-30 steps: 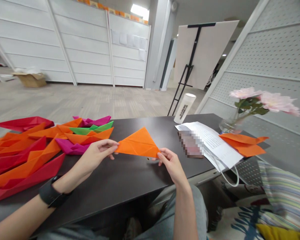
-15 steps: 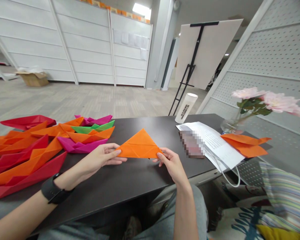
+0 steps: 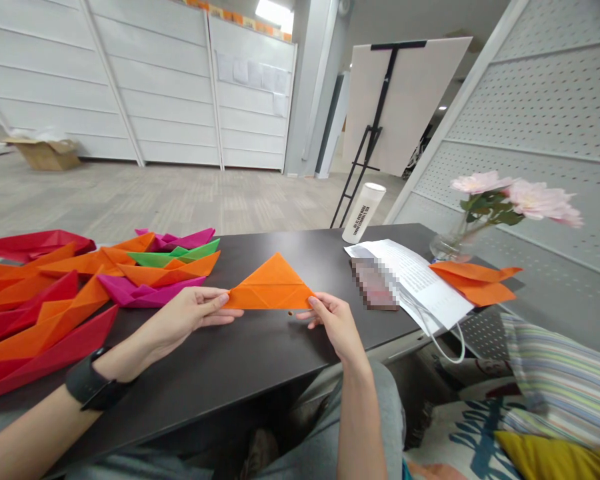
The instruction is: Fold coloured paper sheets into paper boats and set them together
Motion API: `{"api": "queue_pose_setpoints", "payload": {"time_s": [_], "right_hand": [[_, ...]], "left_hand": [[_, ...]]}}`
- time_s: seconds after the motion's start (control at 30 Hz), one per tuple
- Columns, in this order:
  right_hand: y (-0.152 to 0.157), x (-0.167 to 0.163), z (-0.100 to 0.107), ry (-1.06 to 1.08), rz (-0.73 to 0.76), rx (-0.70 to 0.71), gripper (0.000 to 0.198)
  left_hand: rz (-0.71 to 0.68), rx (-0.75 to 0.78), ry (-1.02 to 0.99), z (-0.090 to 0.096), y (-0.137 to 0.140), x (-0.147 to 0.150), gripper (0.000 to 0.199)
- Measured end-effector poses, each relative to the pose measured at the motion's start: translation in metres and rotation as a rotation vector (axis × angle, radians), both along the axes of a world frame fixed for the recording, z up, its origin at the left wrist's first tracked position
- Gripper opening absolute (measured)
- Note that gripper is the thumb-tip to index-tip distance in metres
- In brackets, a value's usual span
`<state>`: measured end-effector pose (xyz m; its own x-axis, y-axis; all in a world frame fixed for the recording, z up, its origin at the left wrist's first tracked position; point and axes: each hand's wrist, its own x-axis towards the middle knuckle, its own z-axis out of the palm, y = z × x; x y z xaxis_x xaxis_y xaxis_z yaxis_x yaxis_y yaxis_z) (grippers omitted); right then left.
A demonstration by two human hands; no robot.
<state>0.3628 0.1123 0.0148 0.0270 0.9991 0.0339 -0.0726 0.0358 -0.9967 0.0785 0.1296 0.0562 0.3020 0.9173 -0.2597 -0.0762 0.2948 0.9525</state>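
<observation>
A folded sheet of orange paper [image 3: 273, 287], triangular with crease lines across it, is held up over the dark table [image 3: 260, 360]. My left hand [image 3: 195, 310] pinches its left corner between thumb and fingers. At the right corner, my right hand [image 3: 333, 317] grips the paper the same way, with its lower fingers curled beneath. To the left of my left hand lie several folded paper boats, among them a magenta boat [image 3: 145, 290], a green boat [image 3: 180, 255] and a red boat [image 3: 50, 357].
Toward the right stand a white cylinder [image 3: 364, 212] and a glass vase [image 3: 450, 247] with pink flowers. Printed white sheets [image 3: 410, 273], a blurred-out flat object [image 3: 375, 283], a white cable [image 3: 453, 360] and folded orange paper [image 3: 480, 283] lie there. Striped cushion [image 3: 560, 373] is below right.
The view has shifted slightly, so the surroundings sit a little further left. Both hands still hold the orange paper by its corners, and its fold looks the same.
</observation>
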Motion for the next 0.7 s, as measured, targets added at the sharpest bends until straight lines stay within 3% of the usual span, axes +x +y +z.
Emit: {"api": "queue_pose_setpoints", "payload": {"time_s": [0.5,0.7], "right_hand": [[-0.0035,-0.0017,0.0015,-0.042,0.003,0.042,0.032],[-0.0050,-0.0025,0.0051,-0.029,0.096,0.028,0.037]], "left_hand": [[0.004,-0.014,0.030,-0.0029,0.0039,-0.0034,0.029],[0.023,0.059,0.082,-0.0082,0.0065,-0.0070,0.033]]}}
